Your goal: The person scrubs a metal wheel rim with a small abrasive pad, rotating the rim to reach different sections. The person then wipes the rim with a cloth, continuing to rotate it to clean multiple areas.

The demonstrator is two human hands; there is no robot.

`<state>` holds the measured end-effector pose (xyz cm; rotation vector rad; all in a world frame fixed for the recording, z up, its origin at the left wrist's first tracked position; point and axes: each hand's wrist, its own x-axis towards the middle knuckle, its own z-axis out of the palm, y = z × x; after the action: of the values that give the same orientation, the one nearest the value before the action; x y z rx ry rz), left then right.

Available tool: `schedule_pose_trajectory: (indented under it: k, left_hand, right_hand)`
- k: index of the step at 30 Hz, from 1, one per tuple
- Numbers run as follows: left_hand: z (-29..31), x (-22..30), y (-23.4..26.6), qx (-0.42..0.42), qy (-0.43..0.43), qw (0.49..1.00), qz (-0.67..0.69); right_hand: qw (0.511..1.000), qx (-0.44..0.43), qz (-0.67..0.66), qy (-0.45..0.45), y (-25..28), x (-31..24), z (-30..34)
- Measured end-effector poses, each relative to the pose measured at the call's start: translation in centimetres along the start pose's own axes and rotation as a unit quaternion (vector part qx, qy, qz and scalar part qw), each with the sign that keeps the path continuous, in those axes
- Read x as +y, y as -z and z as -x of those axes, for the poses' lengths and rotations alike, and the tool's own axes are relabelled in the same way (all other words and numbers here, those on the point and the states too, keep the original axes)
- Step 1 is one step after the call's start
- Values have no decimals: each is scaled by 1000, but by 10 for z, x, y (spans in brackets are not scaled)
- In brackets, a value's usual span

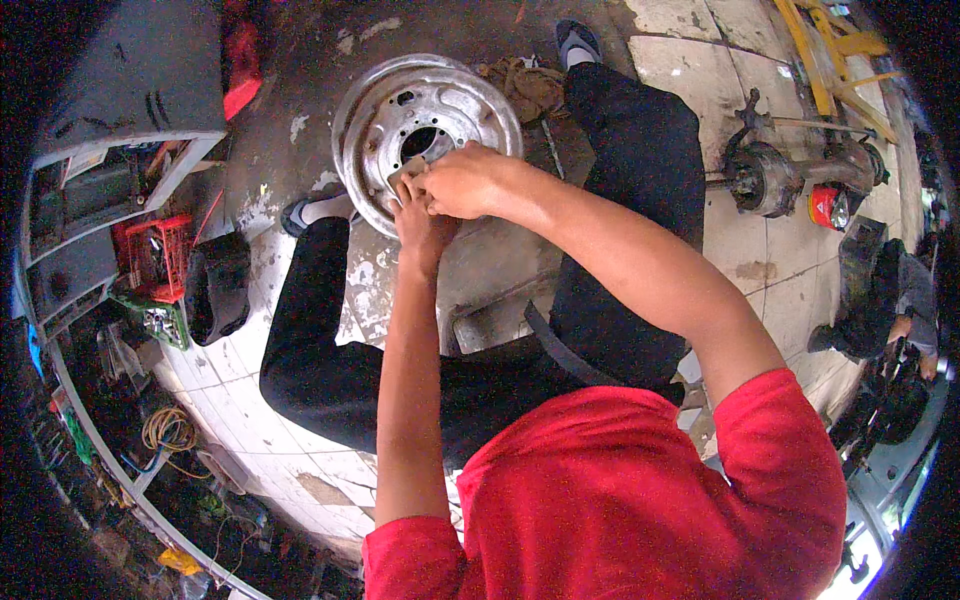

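Observation:
A worn, silvery steel wheel rim (460, 90) lies on the floor between my legs, with a dark centre hole ringed by bolt holes. My right hand (466, 181) and my left hand (424, 228) meet over its near part, fingers closed together. Pinched there is a small, flat tan-grey sheet (405, 172) that looks like sandpaper, just beside the centre hole. Both hands seem to have hold of it, though the overlapping fingers hide part of the grip.
A crumpled brown cloth (530, 88) lies right of the rim. On the left stand a metal shelf (150, 190), a red crate (158, 258) and a green crate (165, 322). A greasy axle part (765, 178), a red can (828, 207), a yellow frame (825, 60) and another person (912, 290) are right.

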<state>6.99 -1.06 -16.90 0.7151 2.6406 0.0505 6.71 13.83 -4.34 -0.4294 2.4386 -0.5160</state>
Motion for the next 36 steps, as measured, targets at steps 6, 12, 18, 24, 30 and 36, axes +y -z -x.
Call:
schedule_pose_trajectory:
  k: [6,12,18,24,30,36]
  left_hand:
    - [4,-2,-6,-7,-19,1000,5]
    - [-38,-33,4,46,-4,999,-26]
    - [-24,-22,11,-7,-11,999,-35]
    - [-1,-7,8,-69,-11,996,61]
    - [-31,-22,24,-31,-20,998,-42]
    - [-25,-13,20,-15,-27,997,-69]
  right_hand:
    - [1000,8,4,-1,2,0,3]
    - [1000,0,5,-2,5,-5,3]
    - [1000,12,5,5,6,1,5]
    - [1000,-9,3,-4,13,-7,8]
    - [1000,-16,-2,0,6,-3,3]
    - [1000,13,-4,2,3,4,3]
